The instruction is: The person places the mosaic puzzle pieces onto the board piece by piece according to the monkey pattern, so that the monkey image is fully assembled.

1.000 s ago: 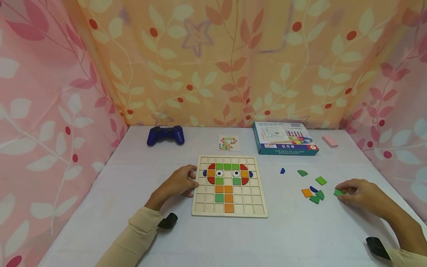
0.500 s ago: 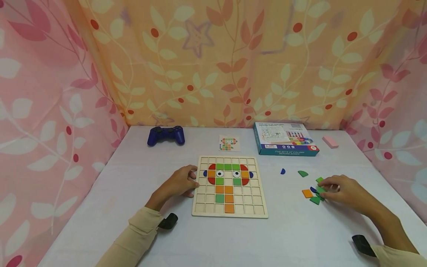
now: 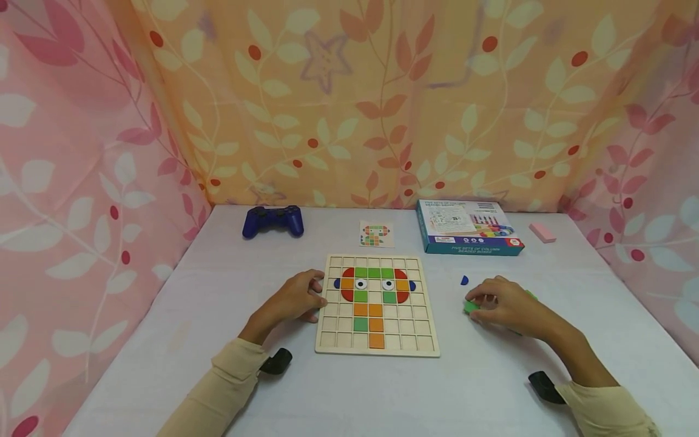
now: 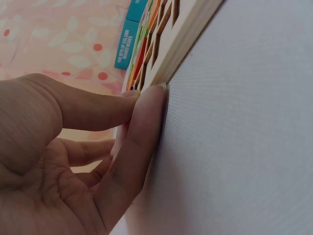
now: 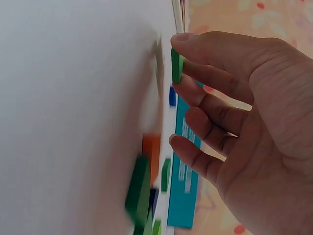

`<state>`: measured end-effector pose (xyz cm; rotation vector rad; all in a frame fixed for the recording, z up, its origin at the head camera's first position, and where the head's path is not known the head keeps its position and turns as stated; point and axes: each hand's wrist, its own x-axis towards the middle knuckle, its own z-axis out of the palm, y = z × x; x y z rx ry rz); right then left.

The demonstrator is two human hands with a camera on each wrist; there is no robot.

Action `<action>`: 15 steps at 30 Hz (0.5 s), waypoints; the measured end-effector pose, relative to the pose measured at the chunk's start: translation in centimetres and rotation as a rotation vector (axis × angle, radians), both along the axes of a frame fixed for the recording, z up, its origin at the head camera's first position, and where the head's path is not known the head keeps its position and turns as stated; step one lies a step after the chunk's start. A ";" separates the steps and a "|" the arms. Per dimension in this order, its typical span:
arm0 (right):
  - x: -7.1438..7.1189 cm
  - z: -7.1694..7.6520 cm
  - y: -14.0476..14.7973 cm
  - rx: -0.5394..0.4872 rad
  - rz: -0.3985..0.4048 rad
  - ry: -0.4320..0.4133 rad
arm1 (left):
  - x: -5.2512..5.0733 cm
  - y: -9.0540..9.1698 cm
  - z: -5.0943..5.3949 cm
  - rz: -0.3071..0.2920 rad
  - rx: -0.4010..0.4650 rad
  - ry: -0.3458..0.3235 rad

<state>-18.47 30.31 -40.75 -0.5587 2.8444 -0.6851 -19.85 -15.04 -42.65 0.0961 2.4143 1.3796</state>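
In the head view my left hand is at the left edge of a wooden grid board. The left wrist view shows its thumb and a finger pinching that edge. Coloured tiles in the board form a face with two eye tiles, and orange and green squares lie below it. My right hand pinches a green tile between thumb and fingers, above the table right of the board. Under and behind this hand lie loose pieces, among them an orange tile and a dark green piece, partly hidden in the head view.
A picture card with a similar face lies behind the board. A blue game controller is at the back left. At the back right are a boxed set and a pink block. A blue half-round piece lies near the right hand.
My right hand has moved left with the green tile, from the table's right side, over the loose pieces, towards the board. The left hand has stayed at the board's edge.
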 end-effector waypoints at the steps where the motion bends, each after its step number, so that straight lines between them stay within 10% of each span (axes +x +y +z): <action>1: -0.1 0.0 -0.6 -0.004 0.016 0.005 | 0.0 0.0 0.0 0.001 0.002 -0.001; 15: -1.2 0.0 -8.2 -0.019 0.180 -0.026 | 0.1 -0.1 0.1 -0.011 0.001 0.004</action>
